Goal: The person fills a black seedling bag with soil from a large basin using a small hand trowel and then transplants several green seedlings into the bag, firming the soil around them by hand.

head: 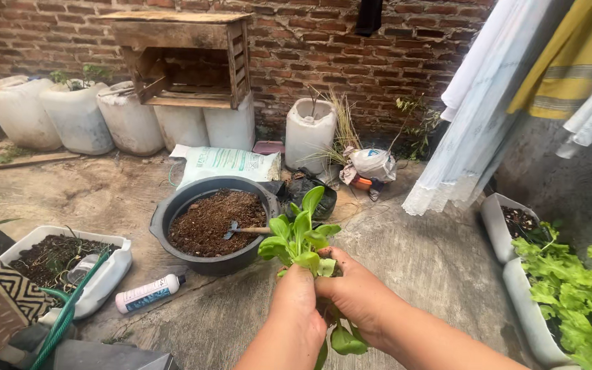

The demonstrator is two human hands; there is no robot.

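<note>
Both my hands hold a small leafy green plant (301, 236) in front of me. My left hand (295, 308) grips its base from the left and my right hand (355, 291) wraps it from the right. Lower leaves hang beneath my hands. Just beyond the plant sits a black tub (166, 212) filled with brown soil, and a small trowel (244, 231) lies in the soil with its handle pointing toward the plant.
A white bottle (148, 292) lies on the concrete beside a white planter (114, 270) with soil. White planters (525, 308) with leafy greens stand at the right. Cut white jugs (77, 116), a wooden crate (186, 58), a soil bag (224, 164) and hanging cloths (488, 116) line the brick wall.
</note>
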